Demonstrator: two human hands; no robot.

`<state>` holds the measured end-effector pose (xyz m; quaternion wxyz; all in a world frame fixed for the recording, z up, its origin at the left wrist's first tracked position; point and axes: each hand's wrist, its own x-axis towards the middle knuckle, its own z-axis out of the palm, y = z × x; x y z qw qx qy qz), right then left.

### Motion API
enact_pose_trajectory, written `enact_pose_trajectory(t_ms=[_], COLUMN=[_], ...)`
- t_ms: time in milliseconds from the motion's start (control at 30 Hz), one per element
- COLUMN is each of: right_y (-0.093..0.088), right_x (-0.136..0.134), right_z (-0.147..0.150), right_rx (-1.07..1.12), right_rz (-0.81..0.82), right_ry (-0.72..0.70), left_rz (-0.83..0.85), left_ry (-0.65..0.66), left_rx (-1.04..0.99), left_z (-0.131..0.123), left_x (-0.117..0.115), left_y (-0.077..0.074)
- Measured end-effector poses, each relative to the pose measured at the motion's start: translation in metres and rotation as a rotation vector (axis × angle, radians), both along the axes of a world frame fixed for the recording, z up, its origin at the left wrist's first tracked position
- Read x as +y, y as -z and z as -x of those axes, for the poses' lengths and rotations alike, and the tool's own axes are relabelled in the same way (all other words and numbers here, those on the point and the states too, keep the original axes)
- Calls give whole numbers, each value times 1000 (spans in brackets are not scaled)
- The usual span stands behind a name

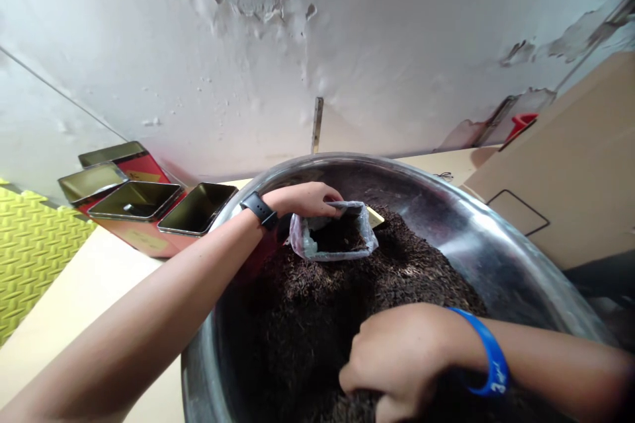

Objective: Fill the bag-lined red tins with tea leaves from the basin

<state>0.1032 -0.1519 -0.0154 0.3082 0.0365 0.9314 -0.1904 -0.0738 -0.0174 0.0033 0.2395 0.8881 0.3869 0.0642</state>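
Observation:
A wide metal basin (461, 228) holds a heap of dark, dry loose tea leaves (421, 277). Inside it, tilted toward me, rests a box-shaped container lined with a clear plastic bag (368, 238), with dark leaves in it. My left hand (310, 199), a black watch on its wrist, pinches the container's back left rim and liner. Lower down, my right hand (401, 357), with a blue wristband, is curled over the leaves near the front of the basin. Its fingertips are partly hidden, and what lies in its grasp does not show.
Red tins (163, 241) with open tops and raised lids stand left of the basin on a pale tabletop (99, 297). A cardboard box (570, 165) is on the right. Behind rises a wall (372, 66) with peeling paint. Yellow matting (37, 244) shows at far left.

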Motion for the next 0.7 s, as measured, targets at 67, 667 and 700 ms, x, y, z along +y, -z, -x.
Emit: enact_pose_trajectory(t_ms=[67,667,700], right_y=[-12,-1,1], right_x=[9,90,93], right_z=[-1,-37,-37], right_rx=[119,615,629], right_rz=[-31,-472,-383], right_ry=[132,1070,1109], left_rz=[6,25,20], left_ry=[-6,-11,-19], left_rx=[4,27,28], left_z=[-1,10,10], left_x=[-3,1,2], left_y=[-2,-2,-1])
